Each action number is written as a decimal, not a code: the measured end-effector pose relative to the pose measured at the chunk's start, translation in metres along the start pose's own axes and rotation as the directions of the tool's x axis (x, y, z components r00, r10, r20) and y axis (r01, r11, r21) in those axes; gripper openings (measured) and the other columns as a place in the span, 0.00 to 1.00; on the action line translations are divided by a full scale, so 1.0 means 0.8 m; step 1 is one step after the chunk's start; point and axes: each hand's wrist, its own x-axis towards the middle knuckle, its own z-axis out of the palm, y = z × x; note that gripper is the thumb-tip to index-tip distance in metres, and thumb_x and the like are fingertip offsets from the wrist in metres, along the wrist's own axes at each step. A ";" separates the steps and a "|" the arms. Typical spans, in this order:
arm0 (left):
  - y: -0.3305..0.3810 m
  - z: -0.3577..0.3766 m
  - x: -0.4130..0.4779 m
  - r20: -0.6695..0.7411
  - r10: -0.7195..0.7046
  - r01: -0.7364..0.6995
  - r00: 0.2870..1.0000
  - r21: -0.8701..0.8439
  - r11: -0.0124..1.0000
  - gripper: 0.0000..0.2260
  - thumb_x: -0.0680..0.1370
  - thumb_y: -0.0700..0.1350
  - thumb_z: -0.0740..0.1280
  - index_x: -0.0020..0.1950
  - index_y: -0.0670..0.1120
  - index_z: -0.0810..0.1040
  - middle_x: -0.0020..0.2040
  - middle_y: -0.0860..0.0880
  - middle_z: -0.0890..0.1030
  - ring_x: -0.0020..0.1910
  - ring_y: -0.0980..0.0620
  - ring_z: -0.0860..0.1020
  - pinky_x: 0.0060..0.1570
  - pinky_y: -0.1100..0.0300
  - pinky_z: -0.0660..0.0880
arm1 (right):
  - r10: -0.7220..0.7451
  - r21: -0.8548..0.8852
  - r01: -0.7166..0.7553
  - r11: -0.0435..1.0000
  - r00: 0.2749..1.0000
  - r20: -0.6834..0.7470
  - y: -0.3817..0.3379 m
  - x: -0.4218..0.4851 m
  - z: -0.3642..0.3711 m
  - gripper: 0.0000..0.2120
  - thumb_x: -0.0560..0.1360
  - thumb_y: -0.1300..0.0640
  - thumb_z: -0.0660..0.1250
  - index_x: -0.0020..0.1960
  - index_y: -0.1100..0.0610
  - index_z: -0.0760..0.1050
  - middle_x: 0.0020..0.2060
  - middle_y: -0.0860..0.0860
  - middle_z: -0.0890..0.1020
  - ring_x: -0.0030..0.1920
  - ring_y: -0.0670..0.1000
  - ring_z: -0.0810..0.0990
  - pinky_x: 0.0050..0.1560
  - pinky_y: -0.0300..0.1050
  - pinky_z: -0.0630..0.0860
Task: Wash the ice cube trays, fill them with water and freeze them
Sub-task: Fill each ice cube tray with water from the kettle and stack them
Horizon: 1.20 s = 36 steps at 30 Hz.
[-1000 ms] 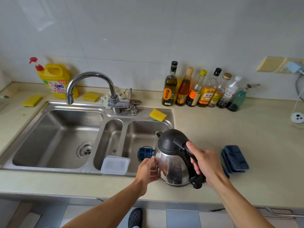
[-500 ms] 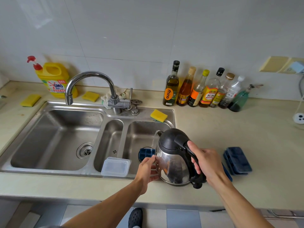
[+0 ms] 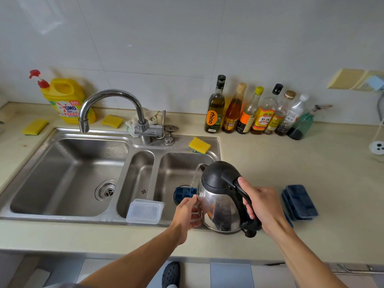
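A steel electric kettle [image 3: 218,202] with a black lid is tilted over the right basin of the sink [image 3: 182,169]. My right hand [image 3: 262,206] grips its black handle. A thin stream of water [image 3: 194,176] falls from the spout onto a dark blue ice cube tray [image 3: 185,192] held above the basin's drain. My left hand [image 3: 187,212] holds that tray by its near end, right beside the kettle's body, which hides part of the tray. Two or more blue trays [image 3: 300,201] lie stacked on the counter to the right of my right hand.
A clear plastic container [image 3: 144,210] rests on the sink's front rim. The tap [image 3: 110,100] arches over the left basin. A yellow sponge [image 3: 199,145] lies on the back rim. Bottles [image 3: 249,113] line the wall, a yellow detergent jug [image 3: 66,100] stands far left.
The kettle has tipped further toward the basin, and water now runs from its spout onto the tray. Both hands keep their holds.
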 end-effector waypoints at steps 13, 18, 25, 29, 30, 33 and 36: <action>-0.002 0.005 -0.004 -0.015 0.008 -0.008 1.000 0.001 1.000 0.14 0.84 0.54 0.62 0.61 0.47 0.78 0.58 0.42 0.82 0.56 0.41 0.82 0.41 0.56 0.81 | -0.012 0.006 0.012 1.000 1.000 0.016 0.000 -0.001 -0.004 0.28 0.76 0.40 0.70 0.27 0.61 0.76 0.22 0.54 0.75 0.21 0.50 0.71 0.23 0.41 0.70; 0.000 0.003 -0.007 -0.019 0.007 -0.007 1.000 0.002 1.000 0.14 0.84 0.54 0.62 0.61 0.47 0.78 0.58 0.42 0.82 0.56 0.41 0.81 0.42 0.56 0.80 | -0.017 0.009 0.017 1.000 1.000 0.017 0.002 -0.001 -0.003 0.28 0.76 0.40 0.70 0.26 0.59 0.75 0.21 0.53 0.75 0.20 0.49 0.71 0.21 0.39 0.69; 0.001 0.000 -0.006 -0.012 0.022 -0.022 1.000 0.017 1.000 0.14 0.84 0.54 0.62 0.61 0.46 0.78 0.58 0.42 0.82 0.56 0.42 0.81 0.43 0.55 0.80 | -0.038 0.017 0.038 0.999 0.999 0.012 0.006 0.002 0.000 0.29 0.76 0.40 0.70 0.22 0.56 0.74 0.20 0.53 0.74 0.20 0.49 0.70 0.21 0.38 0.68; 0.007 0.000 -0.002 0.013 0.054 -0.055 0.998 0.058 0.997 0.14 0.84 0.55 0.61 0.61 0.47 0.79 0.57 0.43 0.83 0.56 0.43 0.82 0.40 0.58 0.80 | -0.039 0.050 0.039 0.998 0.999 0.000 0.015 0.004 0.001 0.28 0.76 0.40 0.70 0.24 0.56 0.75 0.22 0.53 0.75 0.21 0.49 0.71 0.22 0.39 0.69; 0.010 -0.001 0.000 0.021 0.067 -0.069 0.998 0.075 0.995 0.14 0.84 0.55 0.61 0.60 0.48 0.79 0.57 0.44 0.83 0.55 0.43 0.83 0.40 0.59 0.80 | -0.041 0.064 0.041 0.997 0.999 -0.009 0.018 0.005 0.002 0.28 0.76 0.40 0.70 0.24 0.55 0.75 0.22 0.54 0.75 0.21 0.49 0.70 0.22 0.39 0.69; 0.024 -0.002 0.009 0.062 0.111 -0.119 0.992 0.147 0.982 0.14 0.84 0.55 0.61 0.58 0.49 0.81 0.53 0.47 0.86 0.54 0.46 0.84 0.43 0.58 0.81 | -0.029 0.130 0.035 0.991 0.998 -0.048 0.027 0.011 0.004 0.27 0.76 0.39 0.70 0.25 0.56 0.76 0.24 0.54 0.76 0.22 0.50 0.71 0.22 0.39 0.70; 0.052 0.000 0.025 0.074 0.137 -0.150 0.988 0.225 0.963 0.14 0.83 0.55 0.63 0.58 0.48 0.82 0.54 0.44 0.86 0.54 0.44 0.84 0.52 0.47 0.83 | -0.019 0.164 0.033 0.986 0.996 -0.083 0.031 0.022 0.002 0.27 0.75 0.37 0.69 0.25 0.54 0.76 0.23 0.54 0.76 0.22 0.50 0.71 0.23 0.39 0.70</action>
